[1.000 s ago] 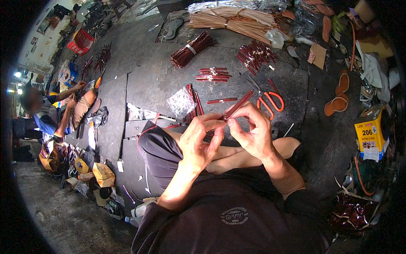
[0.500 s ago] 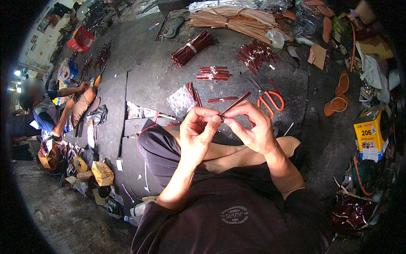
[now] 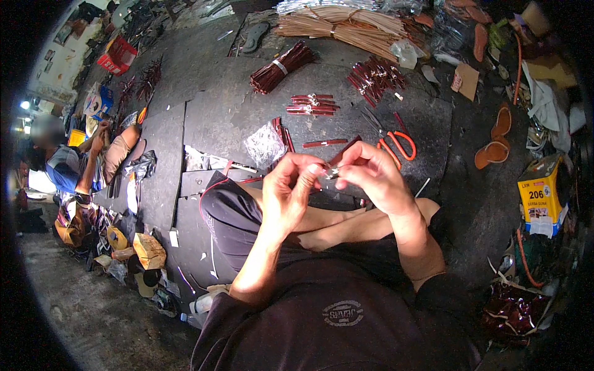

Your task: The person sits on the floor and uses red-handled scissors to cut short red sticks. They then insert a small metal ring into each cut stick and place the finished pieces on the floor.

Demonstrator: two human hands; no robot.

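Note:
My left hand (image 3: 288, 195) and my right hand (image 3: 380, 185) meet above my crossed legs, fingertips pinched together. Between them is a narrow, glossy dark red strap (image 3: 350, 147) with a small silver metal piece (image 3: 332, 173), which looks like a buckle. Fingers cover much of both. Just beyond my hands, a single dark red strip (image 3: 325, 143) lies on the dark work surface. Scissors with orange handles (image 3: 408, 148) lie beyond my right hand. A crumpled clear plastic bag (image 3: 265, 145) rests beyond my left hand, beside more red strips (image 3: 284, 137).
Farther off sit a stack of red straps with metal pieces (image 3: 311, 104), a tied red bundle (image 3: 281, 68) and a loose pile (image 3: 375, 80). Long tan strips (image 3: 340, 29) lie behind. Brown sandal soles (image 3: 492, 153) and a yellow box (image 3: 541, 195) are rightward. Another person (image 3: 68, 164) sits left.
The strap has tilted and sunk lower behind my right fingers, and the silver piece shows more. My right hand has turned slightly. At left, the other person's hands have drawn closer together.

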